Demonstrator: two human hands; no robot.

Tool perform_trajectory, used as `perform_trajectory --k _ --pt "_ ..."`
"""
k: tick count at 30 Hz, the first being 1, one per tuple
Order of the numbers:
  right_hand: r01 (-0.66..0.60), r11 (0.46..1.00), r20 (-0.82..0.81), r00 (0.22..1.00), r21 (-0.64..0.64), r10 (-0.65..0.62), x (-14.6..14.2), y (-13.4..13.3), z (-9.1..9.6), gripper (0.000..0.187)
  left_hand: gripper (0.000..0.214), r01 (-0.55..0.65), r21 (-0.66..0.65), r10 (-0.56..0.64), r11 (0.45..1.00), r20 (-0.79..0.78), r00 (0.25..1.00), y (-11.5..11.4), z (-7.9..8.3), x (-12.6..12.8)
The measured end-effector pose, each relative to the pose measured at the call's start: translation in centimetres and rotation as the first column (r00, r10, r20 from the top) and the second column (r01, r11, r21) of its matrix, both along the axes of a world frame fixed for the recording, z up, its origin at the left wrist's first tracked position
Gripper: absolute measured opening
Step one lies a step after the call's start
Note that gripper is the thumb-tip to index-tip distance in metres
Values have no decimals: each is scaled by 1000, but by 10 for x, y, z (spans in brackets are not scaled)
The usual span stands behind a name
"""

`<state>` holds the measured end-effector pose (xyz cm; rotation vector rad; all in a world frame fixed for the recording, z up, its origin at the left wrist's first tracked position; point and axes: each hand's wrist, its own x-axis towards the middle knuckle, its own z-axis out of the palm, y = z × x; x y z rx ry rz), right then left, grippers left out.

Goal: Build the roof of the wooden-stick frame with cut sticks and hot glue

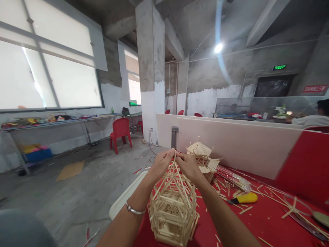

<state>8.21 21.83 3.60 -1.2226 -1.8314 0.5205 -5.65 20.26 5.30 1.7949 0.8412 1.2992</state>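
Note:
A small house model (172, 209) built of thin wooden sticks stands on the red table (257, 219) in front of me. My left hand (161, 164) and my right hand (188, 166) meet above its pointed roof. Both pinch the tips of the sticks at the peak between closed fingers. A silver bracelet (134, 210) sits on my left wrist. A second stick model (203, 158) with tiered roofs stands just behind my right hand.
Loose sticks lie scattered over the red table, with a wrapped bundle of sticks (232, 178) and a yellow utility knife (244, 198) to the right. A white partition (231, 144) runs behind. A red chair (120, 133) stands on the concrete floor at left. A person (315, 116) sits far right.

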Motion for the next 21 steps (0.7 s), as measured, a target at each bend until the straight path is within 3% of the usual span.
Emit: perform_trajectory --k 21 --pt "-13 1000 -9 1000 9 13 0 0 0 38 49 3 -2 -3 1000 -8 1000 2 -3 -2"
